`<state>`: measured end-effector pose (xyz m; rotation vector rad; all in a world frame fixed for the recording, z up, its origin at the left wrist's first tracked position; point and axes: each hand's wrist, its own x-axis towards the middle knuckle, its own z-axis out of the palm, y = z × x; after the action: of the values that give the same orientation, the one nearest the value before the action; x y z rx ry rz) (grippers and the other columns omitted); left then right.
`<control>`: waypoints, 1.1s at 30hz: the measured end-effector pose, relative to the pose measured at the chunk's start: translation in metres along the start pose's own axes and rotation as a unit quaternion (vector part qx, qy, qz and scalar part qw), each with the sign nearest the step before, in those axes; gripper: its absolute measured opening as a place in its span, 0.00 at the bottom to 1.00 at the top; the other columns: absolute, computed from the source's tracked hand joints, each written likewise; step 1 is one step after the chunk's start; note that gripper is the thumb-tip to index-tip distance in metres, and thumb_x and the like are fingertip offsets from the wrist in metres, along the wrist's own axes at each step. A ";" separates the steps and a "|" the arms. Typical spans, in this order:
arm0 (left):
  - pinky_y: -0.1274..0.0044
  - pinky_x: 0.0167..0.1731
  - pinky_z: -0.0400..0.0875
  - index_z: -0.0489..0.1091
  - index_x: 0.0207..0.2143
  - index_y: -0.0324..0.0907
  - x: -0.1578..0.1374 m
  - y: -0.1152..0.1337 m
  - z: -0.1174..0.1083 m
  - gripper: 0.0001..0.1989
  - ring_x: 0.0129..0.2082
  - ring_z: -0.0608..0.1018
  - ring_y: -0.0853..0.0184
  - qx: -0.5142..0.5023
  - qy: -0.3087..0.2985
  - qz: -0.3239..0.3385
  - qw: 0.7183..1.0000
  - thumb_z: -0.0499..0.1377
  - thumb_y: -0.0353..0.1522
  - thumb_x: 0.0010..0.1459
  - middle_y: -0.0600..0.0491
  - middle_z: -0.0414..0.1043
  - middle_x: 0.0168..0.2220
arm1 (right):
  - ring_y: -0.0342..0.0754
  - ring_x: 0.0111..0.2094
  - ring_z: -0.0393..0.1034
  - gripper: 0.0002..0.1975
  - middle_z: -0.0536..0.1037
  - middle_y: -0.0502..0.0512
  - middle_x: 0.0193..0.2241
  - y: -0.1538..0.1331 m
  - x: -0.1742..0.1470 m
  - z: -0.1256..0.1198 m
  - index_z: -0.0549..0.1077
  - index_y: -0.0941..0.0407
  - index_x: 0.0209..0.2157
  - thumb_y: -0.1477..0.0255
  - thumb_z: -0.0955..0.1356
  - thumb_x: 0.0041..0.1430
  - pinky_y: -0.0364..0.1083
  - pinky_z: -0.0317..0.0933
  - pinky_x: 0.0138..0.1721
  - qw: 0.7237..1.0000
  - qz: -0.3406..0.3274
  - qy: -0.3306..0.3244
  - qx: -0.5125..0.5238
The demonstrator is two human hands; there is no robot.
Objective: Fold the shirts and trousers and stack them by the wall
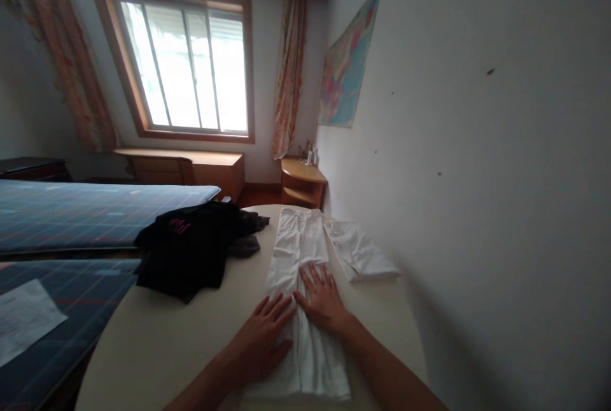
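A long white garment [298, 242], which looks like a shirt, lies stretched out on the round cream table [143, 354], with a seam or front edge running down its middle. My left hand [262, 334] rests on its lower left part, fingers spread. Slightly farther up, my right hand [322, 299] lies flat on the right side of the cloth, fingers apart. Neither hand grips anything. Beside the garment's upper right lies a folded white cloth [365, 252]. Some creases show in the fabric around my hands.
A black garment [186, 252] with pink lettering is heaped at the table's left. Beds with blue plaid mattresses [95, 210] stand to the left, one bearing a paper sheet [28, 315]. The wall [477, 239] runs close on the right. A desk [210, 160] stands under the window.
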<state>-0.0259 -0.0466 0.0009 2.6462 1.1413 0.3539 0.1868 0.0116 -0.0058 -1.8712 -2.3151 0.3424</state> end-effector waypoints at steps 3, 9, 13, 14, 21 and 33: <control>0.57 0.67 0.44 0.48 0.69 0.47 -0.004 0.006 0.001 0.31 0.71 0.46 0.55 -0.003 -0.044 -0.013 0.999 0.51 0.39 0.66 0.48 0.43 0.71 | 0.63 0.70 0.27 0.37 0.40 0.54 0.71 -0.006 0.002 -0.007 0.48 0.49 0.70 0.46 0.54 0.65 0.62 0.26 0.67 1.000 -0.006 -0.003 -0.001; 0.55 0.67 0.41 0.40 0.71 0.48 -0.027 0.021 -0.013 0.41 0.71 0.41 0.52 -0.047 -0.112 0.022 0.992 0.57 0.43 0.61 0.49 0.35 0.72 | 0.61 0.71 0.30 0.37 0.42 0.56 0.71 -0.013 -0.045 -0.010 0.50 0.51 0.69 0.47 0.51 0.66 0.63 0.25 0.67 0.998 -0.054 -0.020 0.010; 0.58 0.68 0.43 0.51 0.67 0.47 -0.042 0.019 -0.021 0.44 0.71 0.45 0.53 -0.084 -0.119 0.054 0.988 0.66 0.41 0.52 0.49 0.42 0.72 | 0.59 0.71 0.32 0.37 0.43 0.57 0.70 -0.014 -0.088 -0.014 0.47 0.54 0.70 0.48 0.52 0.67 0.63 0.26 0.68 0.989 -0.125 -0.073 0.018; 0.58 0.68 0.43 0.57 0.63 0.47 -0.045 0.019 -0.022 0.41 0.70 0.46 0.52 -0.086 -0.120 0.063 0.987 0.67 0.40 0.49 0.49 0.44 0.71 | 0.59 0.71 0.32 0.38 0.43 0.57 0.70 -0.014 -0.098 -0.016 0.46 0.55 0.70 0.48 0.52 0.67 0.63 0.27 0.68 0.985 -0.145 -0.086 0.023; 0.67 0.55 0.65 0.68 0.44 0.47 -0.055 0.025 -0.018 0.14 0.53 0.72 0.59 -0.023 -0.049 0.107 0.993 0.64 0.33 0.56 0.52 0.70 0.54 | 0.66 0.70 0.30 0.52 0.38 0.58 0.71 -0.002 -0.132 -0.008 0.40 0.52 0.71 0.42 0.64 0.56 0.65 0.30 0.68 0.962 -0.238 -0.124 0.046; 0.71 0.42 0.69 0.65 0.41 0.46 -0.046 0.033 -0.025 0.08 0.41 0.75 0.62 0.027 -0.047 0.084 0.995 0.57 0.29 0.58 0.54 0.74 0.42 | 0.52 0.58 0.63 0.26 0.71 0.55 0.58 -0.044 -0.131 -0.016 0.70 0.53 0.57 0.75 0.63 0.56 0.47 0.52 0.62 0.989 -0.126 -0.042 0.066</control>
<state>-0.0418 -0.0995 0.0293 2.7810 0.9154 0.2297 0.1770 -0.1241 0.0258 -1.5111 -2.4777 0.5346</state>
